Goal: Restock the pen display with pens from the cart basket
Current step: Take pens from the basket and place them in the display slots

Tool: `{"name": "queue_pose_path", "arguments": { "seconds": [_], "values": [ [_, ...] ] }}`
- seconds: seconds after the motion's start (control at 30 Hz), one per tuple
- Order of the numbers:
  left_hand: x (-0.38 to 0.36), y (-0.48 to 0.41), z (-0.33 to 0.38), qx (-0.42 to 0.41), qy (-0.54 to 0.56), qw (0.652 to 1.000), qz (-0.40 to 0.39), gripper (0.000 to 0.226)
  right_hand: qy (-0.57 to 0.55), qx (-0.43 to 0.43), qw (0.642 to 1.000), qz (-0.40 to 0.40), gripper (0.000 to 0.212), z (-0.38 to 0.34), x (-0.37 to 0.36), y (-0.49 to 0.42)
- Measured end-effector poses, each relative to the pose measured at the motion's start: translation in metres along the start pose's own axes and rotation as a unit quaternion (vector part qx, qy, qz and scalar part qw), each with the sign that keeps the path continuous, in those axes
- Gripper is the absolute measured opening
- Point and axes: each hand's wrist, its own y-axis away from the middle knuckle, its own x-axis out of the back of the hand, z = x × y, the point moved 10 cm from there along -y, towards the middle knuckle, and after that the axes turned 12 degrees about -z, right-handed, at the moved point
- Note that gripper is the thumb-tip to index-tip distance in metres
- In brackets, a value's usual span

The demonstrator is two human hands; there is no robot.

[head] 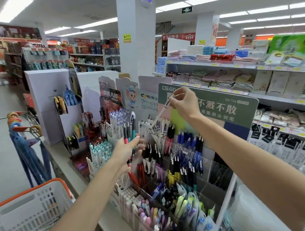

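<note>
The left hand (127,151) is curled round a small bunch of pens (130,130). The pens stand up out of the fist: one pink, some teal, and a white one with blue marks. The fingers wrap the middle of the bunch, so that part is hidden. A pink tip pokes out under the hand. This hand is in front of the display (216,167), near its left side.

The right hand (182,102) is higher up, in front of the green sign (224,105). Its thumb and first fingers pinch the top of one white pen (162,114). The other fingers are bent loosely. The pen slants down and to the left. Its low end is in among more white pens in a top box of the display, and I cannot tell if it is all the way in.

The display is full of pens in many colours, standing in clear boxes. The ones at the bottom are blurry.

The basket (33,206) is low on the left, white with an orange rim. It is blurry and cut off by the edge, so I cannot tell what is inside.

Umbrellas (30,156) hang on the left. Shelves (262,96) of folded cloths are on the right.
</note>
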Motion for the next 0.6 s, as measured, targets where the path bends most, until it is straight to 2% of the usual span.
{"name": "queue_pose_path", "arguments": {
  "seconds": [0.07,0.23,0.6],
  "values": [
    [0.005,0.002,-0.001,0.000,-0.008,1.000,0.002,0.029,0.064,0.030,0.997,0.018,0.012,-0.001,0.000,-0.002],
    [0.007,0.000,-0.001,-0.006,-0.018,1.000,-0.012,0.032,0.183,0.057,0.981,-0.015,0.014,0.010,-0.027,0.000],
    [0.000,0.002,-0.002,0.007,-0.027,0.999,-0.026,0.027,0.314,0.042,0.940,-0.129,0.003,0.032,-0.070,0.000]
  ]
}}
